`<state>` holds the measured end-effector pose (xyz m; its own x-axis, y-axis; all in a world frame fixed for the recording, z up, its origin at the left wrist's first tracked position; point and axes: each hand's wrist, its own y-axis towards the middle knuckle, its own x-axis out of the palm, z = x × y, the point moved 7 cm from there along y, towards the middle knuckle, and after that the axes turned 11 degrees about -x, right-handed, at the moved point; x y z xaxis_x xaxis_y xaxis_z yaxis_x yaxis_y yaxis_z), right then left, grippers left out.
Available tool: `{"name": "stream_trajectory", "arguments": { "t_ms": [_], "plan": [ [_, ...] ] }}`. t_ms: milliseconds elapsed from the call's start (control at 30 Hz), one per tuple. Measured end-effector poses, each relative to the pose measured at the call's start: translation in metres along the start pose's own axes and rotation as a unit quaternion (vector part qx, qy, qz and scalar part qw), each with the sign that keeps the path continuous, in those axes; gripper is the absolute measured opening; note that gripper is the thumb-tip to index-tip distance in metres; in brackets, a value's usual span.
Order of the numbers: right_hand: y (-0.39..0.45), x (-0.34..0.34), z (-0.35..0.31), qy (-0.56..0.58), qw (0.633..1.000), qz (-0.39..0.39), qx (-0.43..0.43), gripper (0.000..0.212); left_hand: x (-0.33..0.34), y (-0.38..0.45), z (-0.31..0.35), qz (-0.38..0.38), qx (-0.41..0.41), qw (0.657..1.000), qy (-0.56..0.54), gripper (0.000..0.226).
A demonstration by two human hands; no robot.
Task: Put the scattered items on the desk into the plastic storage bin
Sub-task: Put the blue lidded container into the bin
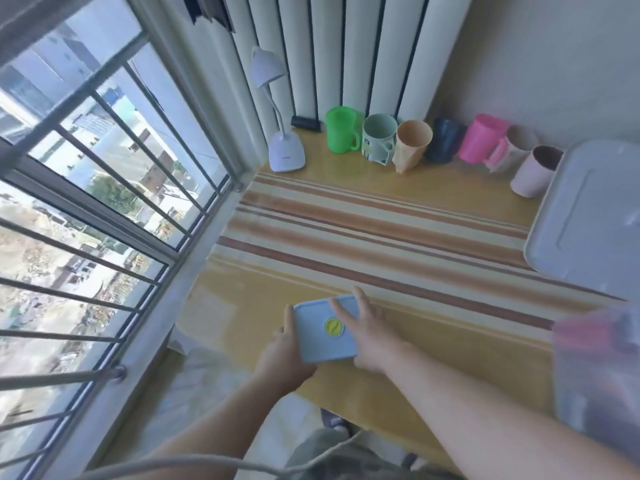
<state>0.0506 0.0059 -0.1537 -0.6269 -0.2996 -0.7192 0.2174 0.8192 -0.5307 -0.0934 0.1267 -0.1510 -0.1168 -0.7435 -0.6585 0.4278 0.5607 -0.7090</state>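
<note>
To my left the barred window (86, 188) looks down on buildings and trees far below. White curtains (346, 53) with dark stripes hang at the back of the counter (249, 327), which wears a striped cloth (381, 230). A small white lamp (285, 147) stands in the corner, its head bent over, with a black object (305, 123) just beside it against the curtain.

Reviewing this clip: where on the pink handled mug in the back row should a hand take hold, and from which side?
Probably by the loop handle of the pink mug, which juts toward the near right. Come in from the front of the desk: the dark blue cup and a pale cup crowd its sides, leaving little room for fingers around the body.
</note>
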Motion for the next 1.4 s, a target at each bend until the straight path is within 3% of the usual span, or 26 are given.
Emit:
{"name": "stream_trajectory", "arguments": {
  "t_ms": [67, 167, 267, 367, 533, 667, 733, 800, 867, 967, 1067, 1200, 1333, 1400],
  "plan": [
    [-0.012, -0.012, 0.012, 0.004, 1.000, 0.007, -0.002, 0.126, -0.010, -0.004, 0.016, 0.014, 0.038, 0.999, 0.008, 0.123],
    [-0.048, -0.055, 0.032, 0.040, 0.996, 0.083, 0.004, 0.126, -0.046, -0.022, 0.065, 0.016, 0.141, 0.989, -0.033, 0.117],
    [-0.112, -0.122, 0.058, 0.083, 0.979, 0.187, 0.019, 0.120, -0.087, -0.050, 0.147, 0.049, 0.250, 0.967, -0.018, 0.111],
    [-0.207, -0.185, 0.092, 0.134, 0.947, 0.289, 0.023, 0.109, -0.099, -0.092, 0.243, 0.038, 0.332, 0.942, -0.032, 0.119],
    [-0.385, -0.230, 0.156, 0.190, 0.891, 0.412, -0.020, 0.076, -0.045, -0.192, 0.387, -0.056, 0.459, 0.876, -0.136, 0.079],
    [-0.490, -0.203, 0.224, 0.236, 0.844, 0.482, 0.012, 0.059, 0.040, -0.241, 0.456, -0.113, 0.413, 0.883, -0.194, 0.075],
    [-0.522, -0.181, 0.256, 0.217, 0.851, 0.477, 0.037, 0.065, 0.086, -0.249, 0.478, -0.157, 0.362, 0.893, -0.216, 0.072],
    [-0.544, -0.162, 0.285, 0.190, 0.866, 0.458, 0.064, 0.086, 0.128, -0.252, 0.492, -0.214, 0.296, 0.898, -0.245, 0.073],
    [-0.558, -0.147, 0.312, 0.169, 0.875, 0.445, 0.087, 0.095, 0.159, -0.254, 0.502, -0.229, 0.246, 0.905, -0.259, 0.071],
    [-0.573, -0.131, 0.350, 0.178, 0.873, 0.441, 0.114, 0.096, 0.190, -0.256, 0.508, -0.243, 0.196, 0.916, -0.252, 0.074],
    [-0.578, -0.110, 0.382, 0.294, 0.847, 0.429, 0.108, 0.083, 0.206, -0.256, 0.503, -0.269, 0.153, 0.920, -0.240, 0.088],
    [-0.570, -0.081, 0.393, 0.376, 0.838, 0.384, 0.097, 0.059, 0.224, -0.260, 0.492, -0.329, 0.137, 0.912, -0.203, 0.085],
    [-0.567, -0.072, 0.391, 0.380, 0.835, 0.386, 0.096, 0.081, 0.228, -0.263, 0.486, -0.324, 0.162, 0.910, -0.202, 0.067],
    [-0.567, -0.080, 0.384, 0.308, 0.858, 0.402, 0.090, 0.078, 0.224, -0.266, 0.489, -0.300, 0.190, 0.910, -0.214, 0.068]
  ]
}}
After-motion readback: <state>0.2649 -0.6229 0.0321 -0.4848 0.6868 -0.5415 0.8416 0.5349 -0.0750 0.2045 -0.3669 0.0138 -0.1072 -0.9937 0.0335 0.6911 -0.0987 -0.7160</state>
